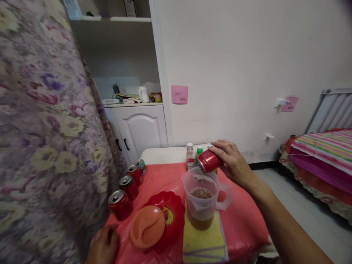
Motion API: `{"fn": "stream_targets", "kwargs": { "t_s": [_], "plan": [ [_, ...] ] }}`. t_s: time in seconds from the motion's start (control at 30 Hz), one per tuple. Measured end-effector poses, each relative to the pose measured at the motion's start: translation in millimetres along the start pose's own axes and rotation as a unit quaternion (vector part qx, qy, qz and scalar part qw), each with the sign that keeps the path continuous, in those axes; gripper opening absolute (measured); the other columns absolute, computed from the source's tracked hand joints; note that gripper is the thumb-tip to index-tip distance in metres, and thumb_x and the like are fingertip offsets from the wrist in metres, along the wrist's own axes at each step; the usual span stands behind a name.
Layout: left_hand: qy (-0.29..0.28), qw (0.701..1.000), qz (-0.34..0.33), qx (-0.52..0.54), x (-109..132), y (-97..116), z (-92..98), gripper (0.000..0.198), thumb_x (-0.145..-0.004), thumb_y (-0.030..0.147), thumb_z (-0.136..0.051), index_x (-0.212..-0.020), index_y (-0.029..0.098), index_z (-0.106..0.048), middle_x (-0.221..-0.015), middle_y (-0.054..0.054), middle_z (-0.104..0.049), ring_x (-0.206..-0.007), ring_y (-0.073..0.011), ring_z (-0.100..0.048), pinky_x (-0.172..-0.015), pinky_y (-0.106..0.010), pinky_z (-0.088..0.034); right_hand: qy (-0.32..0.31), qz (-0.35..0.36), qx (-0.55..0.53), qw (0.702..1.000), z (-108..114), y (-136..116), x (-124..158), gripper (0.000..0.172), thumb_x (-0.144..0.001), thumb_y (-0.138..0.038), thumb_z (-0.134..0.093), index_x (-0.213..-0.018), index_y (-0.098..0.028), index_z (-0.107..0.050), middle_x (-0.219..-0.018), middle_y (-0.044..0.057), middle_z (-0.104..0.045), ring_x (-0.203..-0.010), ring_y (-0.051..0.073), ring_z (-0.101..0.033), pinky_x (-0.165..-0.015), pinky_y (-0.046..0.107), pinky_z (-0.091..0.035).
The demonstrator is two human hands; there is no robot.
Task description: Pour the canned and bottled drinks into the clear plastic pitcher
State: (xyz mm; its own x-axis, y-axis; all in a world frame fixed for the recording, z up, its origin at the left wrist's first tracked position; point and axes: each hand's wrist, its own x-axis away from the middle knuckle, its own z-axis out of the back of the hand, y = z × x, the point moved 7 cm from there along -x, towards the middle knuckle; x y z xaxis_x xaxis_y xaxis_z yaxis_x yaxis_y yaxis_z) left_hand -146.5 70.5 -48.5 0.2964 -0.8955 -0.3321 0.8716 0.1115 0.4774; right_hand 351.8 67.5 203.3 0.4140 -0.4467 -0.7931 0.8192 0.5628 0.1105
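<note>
One red can point(209, 160) lies tipped on its side over the clear jug point(203, 198), mouth pointing down and left, with a thin stream falling into the open top

Right hand point(233, 161): comes in from the right, fingers closed round the can's body, a full firm grip

Jug: stands on a yellow cloth point(203, 244) at the near middle of the tabletop point(247, 227), handle to the right. Brownish liquid sits low in it. There is a grainy or foamy layer higher up, and I cannot tell which it is

Pour, my judgement: hold the can's mouth over the centre of the opening, not the rim. Keep the tilt slow and even so the stream stays thin and any froth stays down. Nothing steadies the jug, so the can should not knock its lip

Left hand point(103, 244): at the near-left corner of the tabletop, fingers loosely curled, nothing seen in it. I cannot tell whether it pinches the red cover there

Orange lid point(147, 226): just right of the left hand, lying partly on a red dish point(176, 205) beside the jug

Four more cans point(129, 186) stand in a row along the left edge. Two small bottles point(190, 154) stand just behind the jug on the far side
</note>
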Motion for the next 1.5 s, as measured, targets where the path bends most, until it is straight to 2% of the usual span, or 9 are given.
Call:
{"fn": "stream_targets", "kwargs": {
  "t_s": [0.43,0.73,1.13,1.27,1.5],
  "plan": [
    [0.002,1.000,0.008,-0.010,1.5,4.2,3.5,0.034,-0.083,0.035,-0.038,-0.094,0.016,-0.065,-0.102,-0.017,-0.069,-0.097,-0.0321,-0.065,-0.094,-0.045,-0.048,0.000,0.004,0.008,1.000,-1.4,-0.9,0.3,0.056,-0.085,0.002,-0.050,-0.135,-0.021,-0.051,-0.134,0.012,-0.057,-0.128,0.030,-0.044,-0.108,0.050,-0.047],
    [0.006,1.000,0.003,-0.007,1.1,1.8,0.9,0.033,-0.083,0.033,-0.040,-0.094,0.016,-0.065,-0.102,-0.017,-0.070,-0.097,-0.0318,-0.065,-0.094,-0.045,-0.048,0.011,0.007,0.018,1.000,0.3,-5.0,-0.9,0.047,-0.090,-0.003,-0.050,-0.133,-0.022,-0.053,-0.135,0.014,-0.055,-0.129,0.030,-0.044,-0.108,0.051,-0.047],
    [0.017,1.000,-0.010,-0.010,1.7,5.2,2.8,0.033,-0.083,0.034,-0.039,-0.092,0.016,-0.066,-0.100,-0.017,-0.070,-0.096,-0.0316,-0.066,-0.093,-0.045,-0.049,0.022,0.000,0.019,1.000,0.9,-4.1,0.3,0.050,-0.092,-0.005,-0.049,-0.136,-0.028,-0.051,-0.139,0.014,-0.050,-0.133,0.031,-0.043,-0.106,0.056,-0.048],
    [0.017,1.000,-0.006,-0.016,1.9,6.5,3.3,0.035,-0.084,0.034,-0.038,-0.094,0.015,-0.066,-0.100,-0.017,-0.069,-0.095,-0.0322,-0.065,-0.092,-0.046,-0.049,0.039,0.005,0.032,0.999,4.8,-5.6,-0.7,0.047,-0.092,-0.008,-0.050,-0.134,-0.028,-0.052,-0.143,0.015,-0.045,-0.134,0.033,-0.041,-0.107,0.058,-0.046],
    [0.014,1.000,0.001,-0.020,3.7,7.1,5.6,0.035,-0.084,0.035,-0.038,-0.094,0.016,-0.066,-0.102,-0.017,-0.069,-0.096,-0.0321,-0.065,-0.093,-0.045,-0.049,0.051,0.005,0.042,0.998,8.8,-8.2,-2.4,0.050,-0.090,-0.006,-0.051,-0.135,-0.029,-0.051,-0.148,0.014,-0.038,-0.137,0.033,-0.037,-0.110,0.058,-0.044]
  ]
}}
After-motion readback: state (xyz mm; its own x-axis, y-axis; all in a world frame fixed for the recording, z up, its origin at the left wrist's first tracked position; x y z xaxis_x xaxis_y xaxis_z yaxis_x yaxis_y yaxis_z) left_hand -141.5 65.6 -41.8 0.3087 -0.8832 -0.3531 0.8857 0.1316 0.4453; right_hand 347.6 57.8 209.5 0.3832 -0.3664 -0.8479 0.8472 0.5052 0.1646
